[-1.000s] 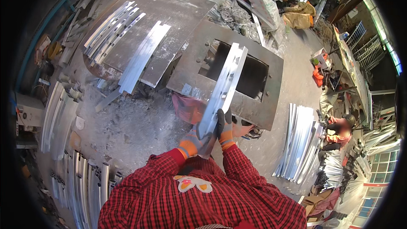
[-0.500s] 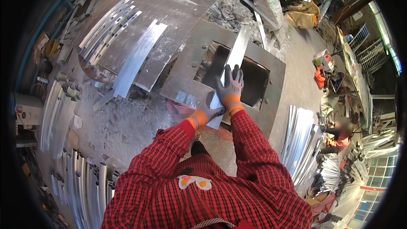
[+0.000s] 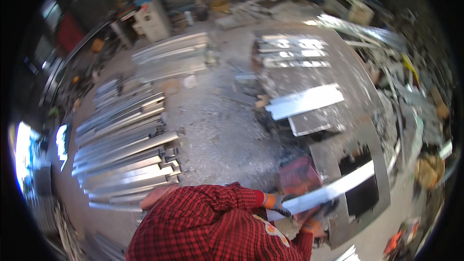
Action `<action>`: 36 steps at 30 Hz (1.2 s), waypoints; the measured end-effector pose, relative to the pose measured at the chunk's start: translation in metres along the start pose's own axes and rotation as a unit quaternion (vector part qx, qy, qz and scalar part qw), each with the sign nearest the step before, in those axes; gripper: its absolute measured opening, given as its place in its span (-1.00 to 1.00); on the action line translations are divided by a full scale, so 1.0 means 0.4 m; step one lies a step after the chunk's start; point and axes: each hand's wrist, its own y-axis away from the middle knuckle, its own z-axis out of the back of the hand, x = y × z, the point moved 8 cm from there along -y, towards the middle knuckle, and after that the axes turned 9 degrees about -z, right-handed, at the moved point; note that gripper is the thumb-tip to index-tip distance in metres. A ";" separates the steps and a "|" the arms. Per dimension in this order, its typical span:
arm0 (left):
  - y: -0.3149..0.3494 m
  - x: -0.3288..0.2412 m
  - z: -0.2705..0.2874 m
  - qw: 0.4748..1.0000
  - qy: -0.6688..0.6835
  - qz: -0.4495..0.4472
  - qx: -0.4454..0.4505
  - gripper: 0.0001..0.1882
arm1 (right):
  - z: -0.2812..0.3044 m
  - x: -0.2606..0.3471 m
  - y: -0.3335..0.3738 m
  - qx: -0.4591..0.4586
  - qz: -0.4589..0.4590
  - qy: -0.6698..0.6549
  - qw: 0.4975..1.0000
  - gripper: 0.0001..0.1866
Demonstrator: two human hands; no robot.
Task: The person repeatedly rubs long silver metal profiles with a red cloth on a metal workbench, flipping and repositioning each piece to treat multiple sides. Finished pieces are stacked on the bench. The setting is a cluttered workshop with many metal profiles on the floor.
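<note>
A long, flat silver metal strip (image 3: 333,188) lies slantwise across the dark opening of a grey steel plate stand (image 3: 384,183) at the right. My left hand (image 3: 279,205), in a grey glove with an orange cuff, is closed on the strip's near end; a short pale bit shows past the glove. My right hand (image 3: 321,211), gloved alike, is at the strip's right edge, a little farther along. Motion smears its fingers, so their grip on the strip is unclear. A dark red cloth (image 3: 300,175) hangs beside the stand, left of the strip.
Beyond the stand, a metal table (image 3: 353,75) bears wide silver strips (image 3: 307,100) and several slotted bars (image 3: 295,53). Bundles of metal profiles (image 3: 123,164) cover the floor at left. Scrap and plastic wrap (image 3: 420,121) lie at far right.
My view has swung to the left, so the stand and strip now appear farther right. My right hand no longer lies flat on top of the strip; it is at the edge.
</note>
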 end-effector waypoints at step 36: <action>0.247 -0.208 0.263 0.979 -0.161 0.111 0.061 0.01 | -0.307 0.236 0.121 0.406 0.454 0.500 0.615 -0.51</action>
